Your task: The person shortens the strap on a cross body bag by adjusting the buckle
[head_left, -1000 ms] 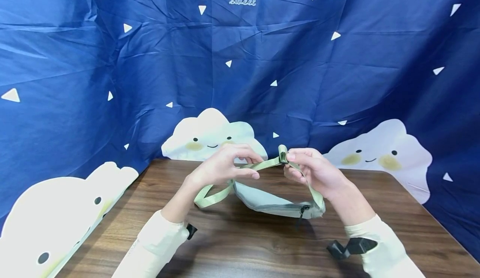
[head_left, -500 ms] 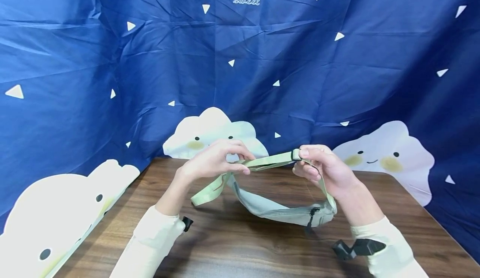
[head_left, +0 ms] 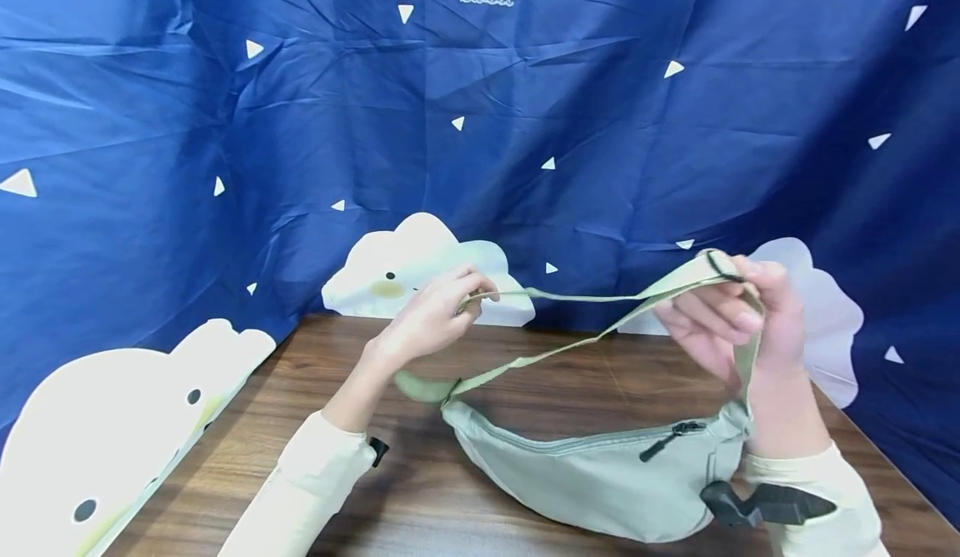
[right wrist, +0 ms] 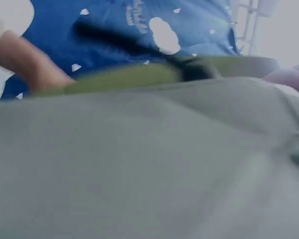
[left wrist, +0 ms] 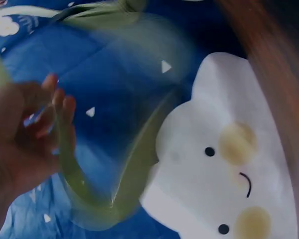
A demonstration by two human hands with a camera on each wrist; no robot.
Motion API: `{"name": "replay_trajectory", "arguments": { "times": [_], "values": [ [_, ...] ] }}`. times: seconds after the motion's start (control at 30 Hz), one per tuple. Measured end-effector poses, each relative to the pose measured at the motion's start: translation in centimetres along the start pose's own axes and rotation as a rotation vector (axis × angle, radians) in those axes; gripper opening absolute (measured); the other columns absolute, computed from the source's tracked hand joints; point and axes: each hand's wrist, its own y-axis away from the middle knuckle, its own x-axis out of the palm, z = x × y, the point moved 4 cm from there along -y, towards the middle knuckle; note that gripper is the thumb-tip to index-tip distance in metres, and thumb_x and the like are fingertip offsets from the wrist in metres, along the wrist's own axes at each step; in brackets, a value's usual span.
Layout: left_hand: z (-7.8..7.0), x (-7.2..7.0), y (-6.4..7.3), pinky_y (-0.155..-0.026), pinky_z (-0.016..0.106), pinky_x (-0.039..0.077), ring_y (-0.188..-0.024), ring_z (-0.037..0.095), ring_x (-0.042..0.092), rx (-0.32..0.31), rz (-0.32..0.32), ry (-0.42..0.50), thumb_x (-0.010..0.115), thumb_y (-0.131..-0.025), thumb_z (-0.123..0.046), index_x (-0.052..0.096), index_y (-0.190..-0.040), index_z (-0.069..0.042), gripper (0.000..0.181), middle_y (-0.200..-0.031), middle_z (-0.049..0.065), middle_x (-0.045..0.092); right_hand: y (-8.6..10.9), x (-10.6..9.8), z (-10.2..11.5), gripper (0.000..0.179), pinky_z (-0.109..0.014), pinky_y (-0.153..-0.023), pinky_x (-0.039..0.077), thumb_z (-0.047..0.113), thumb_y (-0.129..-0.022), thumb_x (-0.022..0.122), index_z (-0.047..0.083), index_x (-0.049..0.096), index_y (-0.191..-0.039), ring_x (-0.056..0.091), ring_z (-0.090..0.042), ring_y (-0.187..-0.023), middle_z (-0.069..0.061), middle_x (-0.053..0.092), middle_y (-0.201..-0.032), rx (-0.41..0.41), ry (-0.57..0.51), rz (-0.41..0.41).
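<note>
A pale grey-green waist bag (head_left: pixel 600 478) with a dark zipper pull hangs tilted over the table, its right end raised near the right wrist. Its light green strap (head_left: pixel 585 298) stretches between the two hands. My left hand (head_left: pixel 442 311) pinches the strap between thumb and fingers; in the left wrist view a blurred loop of strap (left wrist: pixel 79 184) drops below that hand. At the right, my right hand (head_left: pixel 738 315) grips the strap beside its black slider buckle (head_left: pixel 722 267). The bag's fabric (right wrist: pixel 139 159) fills most of the right wrist view and hides much of the right hand there.
A brown wooden table (head_left: pixel 225 457) lies below. Behind it hangs a blue curtain (head_left: pixel 487 165) with white triangles and cloud faces. A black camera mount (head_left: pixel 765 504) sits on the right sleeve, close to the bag.
My right hand has moved right and toward the camera, drawing the strap out longer between the hands. The bag has swung up off the table with it. My left hand has barely moved.
</note>
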Motion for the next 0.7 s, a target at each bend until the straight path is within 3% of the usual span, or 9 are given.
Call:
{"name": "replay_trajectory", "arguments": {
  "times": [0.07,0.17,0.3,0.33,0.4,0.47,0.53,0.6,0.7],
  "values": [
    [0.4,0.7,-0.2,-0.083,0.029,0.049,-0.093,0.01,0.059,-0.034,-0.037,0.043,0.06,-0.096,0.003,0.07,-0.111,-0.012,0.023,-0.105,-0.005,0.064,0.0,0.8,1.0,0.033,-0.028,-0.065,0.033,0.014,-0.099,0.04,-0.012,0.058,-0.086,0.03,-0.008,-0.041,0.007,0.032,-0.042,-0.057,-0.043,0.033],
    [0.4,2.4,-0.4,-0.088,0.033,0.052,-0.097,0.015,0.063,-0.047,0.037,0.365,0.06,-0.102,-0.005,0.068,-0.117,-0.01,0.018,-0.107,0.0,0.068,0.6,1.8,2.5,0.029,-0.03,-0.066,0.03,0.016,-0.096,0.039,-0.006,0.046,-0.078,0.034,-0.014,-0.051,0.004,0.037,-0.052,-0.122,-0.051,0.039],
    [-1.6,5.1,0.1,-0.099,0.043,0.05,-0.115,0.027,0.063,-0.044,0.376,0.873,0.057,-0.105,-0.015,0.056,-0.139,-0.011,0.034,-0.122,0.01,0.067,1.7,2.1,4.5,0.036,-0.035,-0.08,0.033,0.017,-0.096,0.036,-0.014,0.048,-0.082,0.047,-0.031,-0.075,-0.019,0.053,-0.078,-0.201,0.003,-0.056],
    [-2.5,5.7,0.3,-0.101,0.043,0.049,-0.118,0.028,0.062,-0.043,0.469,0.915,0.06,-0.104,-0.018,0.052,-0.143,-0.013,0.04,-0.126,0.01,0.066,2.0,2.0,5.0,0.04,-0.039,-0.085,0.036,0.017,-0.096,0.036,-0.018,0.051,-0.084,0.051,-0.036,-0.081,-0.025,0.057,-0.086,-0.222,-0.004,-0.101],
    [-4.1,6.9,0.9,-0.1,0.04,0.049,-0.118,0.025,0.062,-0.032,0.603,0.891,0.066,-0.101,-0.022,0.048,-0.147,-0.016,0.05,-0.126,0.007,0.066,2.5,1.7,5.9,0.046,-0.048,-0.092,0.039,0.018,-0.094,0.036,-0.022,0.059,-0.09,0.056,-0.047,-0.094,-0.035,0.062,-0.101,-0.275,-0.03,-0.196],
    [-5.2,8.3,1.2,-0.097,0.035,0.051,-0.113,0.019,0.065,-0.012,0.669,0.819,0.073,-0.097,-0.023,0.048,-0.145,-0.016,0.054,-0.121,0.003,0.068,2.9,1.5,6.9,0.05,-0.055,-0.093,0.041,0.02,-0.093,0.036,-0.023,0.063,-0.091,0.058,-0.051,-0.099,-0.037,0.063,-0.106,-0.327,-0.058,-0.268],
    [-5.3,9.7,1.3,-0.091,0.028,0.052,-0.103,0.011,0.066,0.004,0.678,0.689,0.074,-0.096,-0.025,0.053,-0.14,-0.018,0.049,-0.111,-0.004,0.069,3.3,1.5,7.8,0.05,-0.057,-0.089,0.044,0.021,-0.09,0.038,-0.023,0.064,-0.087,0.059,-0.051,-0.096,-0.036,0.063,-0.104,-0.391,-0.108,-0.331],
    [-4.3,11.0,1.5,-0.08,0.028,0.055,-0.09,0.011,0.068,-0.041,0.666,0.665,0.068,-0.099,-0.02,0.06,-0.132,-0.015,0.034,-0.1,-0.005,0.07,3.8,1.7,8.9,0.049,-0.057,-0.086,0.046,0.022,-0.089,0.041,-0.021,0.065,-0.087,0.06,-0.05,-0.092,-0.034,0.063,-0.101,-0.459,-0.143,-0.358],
    [-1.5,11.9,1.8,-0.064,0.027,0.052,-0.074,0.012,0.062,-0.12,0.597,0.673,0.056,-0.099,-0.011,0.068,-0.12,-0.011,0.024,-0.087,-0.004,0.066,4.8,2.2,10.6,0.037,-0.036,-0.078,0.046,0.015,-0.085,0.047,-0.018,0.062,-0.083,0.057,-0.025,-0.075,-0.029,0.062,-0.092,-0.557,-0.203,-0.353]
  ]
}}
